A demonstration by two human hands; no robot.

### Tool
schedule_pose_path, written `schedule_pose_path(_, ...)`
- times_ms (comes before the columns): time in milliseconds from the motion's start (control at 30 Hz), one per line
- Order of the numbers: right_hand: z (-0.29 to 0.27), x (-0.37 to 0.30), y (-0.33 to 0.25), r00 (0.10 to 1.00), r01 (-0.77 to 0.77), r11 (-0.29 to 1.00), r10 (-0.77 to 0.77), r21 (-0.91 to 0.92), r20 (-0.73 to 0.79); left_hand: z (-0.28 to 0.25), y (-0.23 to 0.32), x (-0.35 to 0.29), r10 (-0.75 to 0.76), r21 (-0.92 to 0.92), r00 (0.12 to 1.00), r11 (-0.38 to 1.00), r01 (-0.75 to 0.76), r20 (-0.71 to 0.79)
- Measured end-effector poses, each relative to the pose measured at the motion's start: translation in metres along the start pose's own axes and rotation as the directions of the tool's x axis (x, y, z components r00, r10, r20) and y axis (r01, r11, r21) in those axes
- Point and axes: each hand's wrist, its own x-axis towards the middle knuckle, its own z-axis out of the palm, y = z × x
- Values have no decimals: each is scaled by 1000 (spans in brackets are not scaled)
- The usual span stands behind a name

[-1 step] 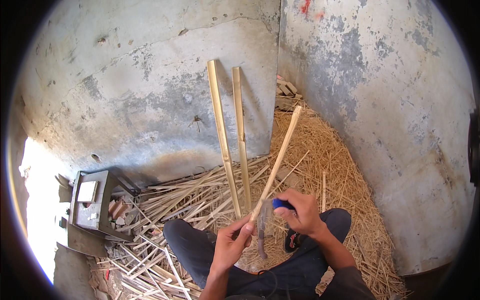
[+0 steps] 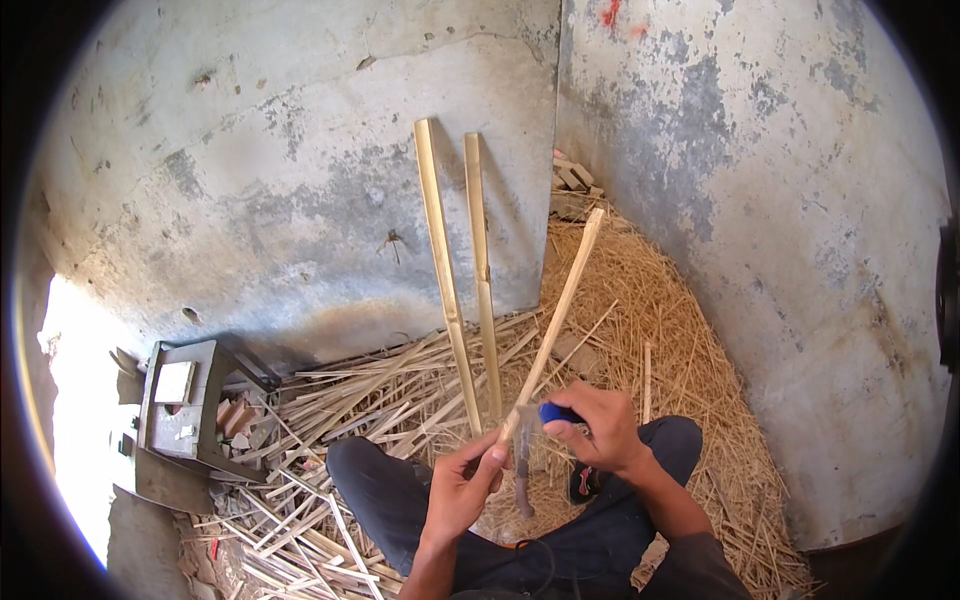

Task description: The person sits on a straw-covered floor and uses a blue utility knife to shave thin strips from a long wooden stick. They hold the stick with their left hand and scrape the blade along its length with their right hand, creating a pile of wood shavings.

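My left hand (image 2: 466,487) is closed around the lower end of a split bamboo strip (image 2: 562,315), thumb on top. The strip slants up and away to the right. My right hand (image 2: 600,428) grips a knife by its blue handle (image 2: 562,412), just right of the strip's lower part. Its blade is blurred and hard to make out, and seems to lie against or beside the strip. Below the knife, a thin brownish upright piece (image 2: 523,490) stands between my legs; its kind is unclear.
Two longer bamboo strips (image 2: 438,230) (image 2: 480,240) lean on the peeling wall (image 2: 280,180). Cut strips (image 2: 370,390) pile up at left, shavings (image 2: 660,300) at right. A small dark wooden stool (image 2: 200,400) lies at the left. My bent legs (image 2: 375,500) flank the work.
My right hand and the knife have shifted very slightly left toward the bamboo strip. The strip's far end has tilted up a touch. My left hand keeps its hold.
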Motion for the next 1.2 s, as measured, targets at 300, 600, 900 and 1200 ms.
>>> schedule_pose_path(300,3,-7,-19,996,83,977,-76,-198,45,9,6,0,148,169,983,977,-129,-106)
schedule_pose_path(600,8,-4,-18,996,90,970,-91,-227,4,16,12,2,378,519,917,813,-264,-124)
schedule_pose_path(900,7,-3,-13,995,97,951,-97,-294,17,14,6,5,419,568,903,767,-298,-92)
schedule_pose_path(1200,3,5,-1,997,62,948,-70,-312,-17,9,2,-5,331,548,934,810,-210,-131)
